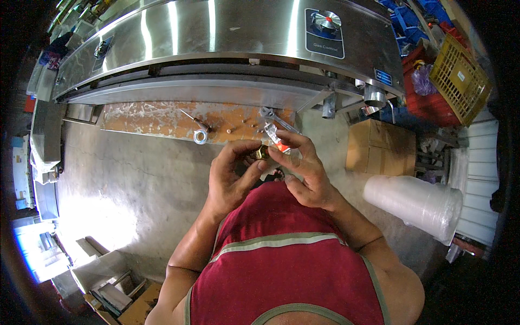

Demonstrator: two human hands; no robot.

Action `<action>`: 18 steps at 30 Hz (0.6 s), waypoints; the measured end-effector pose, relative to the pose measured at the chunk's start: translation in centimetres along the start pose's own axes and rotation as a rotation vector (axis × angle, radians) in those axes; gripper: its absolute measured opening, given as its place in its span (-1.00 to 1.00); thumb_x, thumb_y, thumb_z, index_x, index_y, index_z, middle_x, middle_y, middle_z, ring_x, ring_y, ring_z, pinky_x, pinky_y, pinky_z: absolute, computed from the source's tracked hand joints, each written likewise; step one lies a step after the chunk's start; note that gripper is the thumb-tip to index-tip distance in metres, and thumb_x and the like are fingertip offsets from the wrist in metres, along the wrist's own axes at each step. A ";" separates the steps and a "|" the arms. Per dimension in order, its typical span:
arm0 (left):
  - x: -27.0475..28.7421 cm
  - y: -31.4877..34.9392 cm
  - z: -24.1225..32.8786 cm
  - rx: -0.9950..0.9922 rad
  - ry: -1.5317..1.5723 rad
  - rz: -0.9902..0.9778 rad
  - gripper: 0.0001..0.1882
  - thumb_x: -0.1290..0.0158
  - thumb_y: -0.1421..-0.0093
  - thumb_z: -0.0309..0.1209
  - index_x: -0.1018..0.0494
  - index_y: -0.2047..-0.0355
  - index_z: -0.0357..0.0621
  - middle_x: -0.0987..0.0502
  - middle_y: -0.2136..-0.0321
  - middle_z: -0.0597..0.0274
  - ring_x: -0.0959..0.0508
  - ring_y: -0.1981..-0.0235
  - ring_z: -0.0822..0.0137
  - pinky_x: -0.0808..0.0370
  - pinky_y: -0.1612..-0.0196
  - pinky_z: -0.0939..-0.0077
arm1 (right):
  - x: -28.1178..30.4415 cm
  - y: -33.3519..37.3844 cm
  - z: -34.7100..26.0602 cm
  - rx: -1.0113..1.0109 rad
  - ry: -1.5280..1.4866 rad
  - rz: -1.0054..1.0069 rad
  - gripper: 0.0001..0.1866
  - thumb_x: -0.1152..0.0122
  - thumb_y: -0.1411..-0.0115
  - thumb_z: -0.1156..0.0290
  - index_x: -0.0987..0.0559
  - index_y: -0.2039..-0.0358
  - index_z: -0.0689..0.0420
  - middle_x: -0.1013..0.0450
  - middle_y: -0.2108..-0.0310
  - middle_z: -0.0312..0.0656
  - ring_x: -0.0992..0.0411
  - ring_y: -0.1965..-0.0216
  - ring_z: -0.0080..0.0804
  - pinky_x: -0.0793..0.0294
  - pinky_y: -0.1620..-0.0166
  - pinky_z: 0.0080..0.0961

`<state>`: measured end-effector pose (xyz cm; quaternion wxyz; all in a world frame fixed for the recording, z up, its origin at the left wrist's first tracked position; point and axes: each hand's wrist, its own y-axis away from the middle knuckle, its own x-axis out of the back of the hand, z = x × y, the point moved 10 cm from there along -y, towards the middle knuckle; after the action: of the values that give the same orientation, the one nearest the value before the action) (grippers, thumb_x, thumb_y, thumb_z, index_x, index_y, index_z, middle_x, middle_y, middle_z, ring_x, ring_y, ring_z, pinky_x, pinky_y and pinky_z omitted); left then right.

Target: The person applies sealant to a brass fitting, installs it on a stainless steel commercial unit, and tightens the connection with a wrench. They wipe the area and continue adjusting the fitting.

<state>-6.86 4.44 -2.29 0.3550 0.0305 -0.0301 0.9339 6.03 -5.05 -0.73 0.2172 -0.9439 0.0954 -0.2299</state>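
In front of my chest, my left hand closes its thumb and fingers on a small brass fitting. My right hand is beside it, with one fingertip against the fitting's right side. Its thumb and other fingers are spread apart. Beyond the hands lies a worn orange board on the floor. On the board are a screwdriver, a roll of tape, a metal wrench and several tiny parts. A white and red packet is partly hidden behind my right hand.
A long stainless steel appliance with a control knob spans the far side. On the right are a cardboard box, a plastic-wrapped roll and a yellow crate. Boxes and panels stand at lower left.
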 end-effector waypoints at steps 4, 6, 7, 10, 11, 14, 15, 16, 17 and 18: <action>-0.2 0.0 1.0 -0.044 -0.097 -0.004 -0.61 -0.25 -0.24 -0.56 -0.46 -0.06 -0.31 -0.56 0.08 0.16 -0.54 0.09 0.39 -0.49 -0.02 0.45 | 0.6 0.2 -0.8 0.053 0.269 0.000 -0.26 -0.16 0.04 0.60 -0.56 -0.25 -0.08 -0.24 -0.33 0.06 -0.27 -0.29 0.02 -0.25 -0.32 -0.12; -0.5 0.0 1.5 -0.076 -0.143 -0.023 -0.62 -0.24 -0.24 -0.57 -0.46 -0.05 -0.31 -0.56 0.09 0.15 -0.56 0.10 0.38 -0.49 -0.01 0.44 | 0.9 0.4 -1.2 0.075 0.344 0.017 -0.26 -0.23 0.01 0.60 -0.56 -0.24 -0.20 -0.28 -0.30 0.03 -0.29 -0.28 0.05 -0.28 -0.30 -0.06; -0.6 0.0 1.6 -0.090 -0.169 -0.035 -0.62 -0.24 -0.24 -0.57 -0.47 -0.05 -0.31 -0.57 0.10 0.14 -0.56 0.10 0.38 -0.50 -0.01 0.44 | 1.2 0.4 -1.6 0.100 0.384 0.028 -0.27 -0.24 0.01 0.59 -0.57 -0.23 -0.21 -0.28 -0.30 0.02 -0.30 -0.28 0.04 -0.29 -0.29 -0.06; -0.7 -0.2 1.3 -0.073 -0.165 -0.038 -0.63 -0.22 -0.24 -0.58 -0.46 -0.06 -0.31 -0.58 0.10 0.12 -0.58 0.11 0.36 -0.50 -0.01 0.43 | 2.2 0.6 -2.2 0.150 0.442 0.063 -0.31 -0.27 0.02 0.57 -0.59 -0.19 -0.21 -0.29 -0.30 0.01 -0.30 -0.29 0.03 -0.30 -0.27 -0.06; -0.6 -0.3 1.5 -0.095 -0.132 -0.034 -0.63 -0.22 -0.25 -0.59 -0.46 -0.06 -0.31 -0.58 0.11 0.12 -0.58 0.11 0.35 -0.50 -0.01 0.43 | 2.6 0.5 -2.2 0.150 0.414 0.076 -0.31 -0.27 0.03 0.57 -0.60 -0.18 -0.21 -0.29 -0.31 0.00 -0.30 -0.29 0.03 -0.30 -0.27 -0.07; -0.4 -0.5 1.8 -0.126 -0.100 -0.035 -0.64 -0.20 -0.25 -0.59 -0.46 -0.06 -0.32 -0.59 0.11 0.12 -0.59 0.11 0.34 -0.50 -0.02 0.42 | 3.6 0.4 -2.2 0.119 0.351 0.107 -0.33 -0.25 0.04 0.58 -0.61 -0.14 -0.18 -0.28 -0.31 -0.01 -0.30 -0.29 0.02 -0.31 -0.28 -0.08; -0.4 -0.6 1.8 -0.125 -0.105 -0.037 -0.64 -0.20 -0.26 -0.60 -0.46 -0.06 -0.32 -0.59 0.11 0.12 -0.59 0.10 0.34 -0.50 -0.03 0.41 | 3.9 0.3 -2.4 0.115 0.331 0.123 -0.34 -0.24 0.04 0.59 -0.61 -0.14 -0.17 -0.28 -0.31 -0.01 -0.30 -0.30 0.02 -0.31 -0.28 -0.09; -0.5 -0.7 1.8 -0.122 -0.110 -0.042 -0.64 -0.20 -0.26 -0.60 -0.46 -0.06 -0.33 -0.59 0.11 0.12 -0.58 0.10 0.34 -0.50 -0.03 0.41 | 3.9 0.2 -2.4 0.112 0.331 0.100 -0.34 -0.24 0.05 0.59 -0.62 -0.13 -0.17 -0.28 -0.32 -0.01 -0.30 -0.30 0.02 -0.31 -0.28 -0.09; -0.6 -0.7 1.9 -0.131 -0.115 -0.056 -0.63 -0.21 -0.25 -0.60 -0.46 -0.06 -0.33 -0.58 0.10 0.12 -0.58 0.09 0.34 -0.49 -0.04 0.41 | 3.9 0.1 -2.6 0.118 0.331 0.086 -0.34 -0.24 0.05 0.59 -0.62 -0.13 -0.17 -0.28 -0.32 -0.01 -0.30 -0.30 0.01 -0.31 -0.28 -0.09; -0.9 -0.8 2.1 -0.135 -0.120 -0.071 -0.63 -0.21 -0.25 -0.59 -0.46 -0.06 -0.33 -0.58 0.09 0.12 -0.57 0.08 0.34 -0.49 -0.04 0.42 | 3.8 0.0 -2.8 0.117 0.327 0.070 -0.34 -0.23 0.06 0.60 -0.62 -0.12 -0.16 -0.28 -0.32 0.00 -0.29 -0.30 0.01 -0.32 -0.29 -0.09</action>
<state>-5.63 4.29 -0.28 0.3869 0.0636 -0.1133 0.9129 8.03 -7.13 2.97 0.2610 -0.8757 0.1490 -0.3779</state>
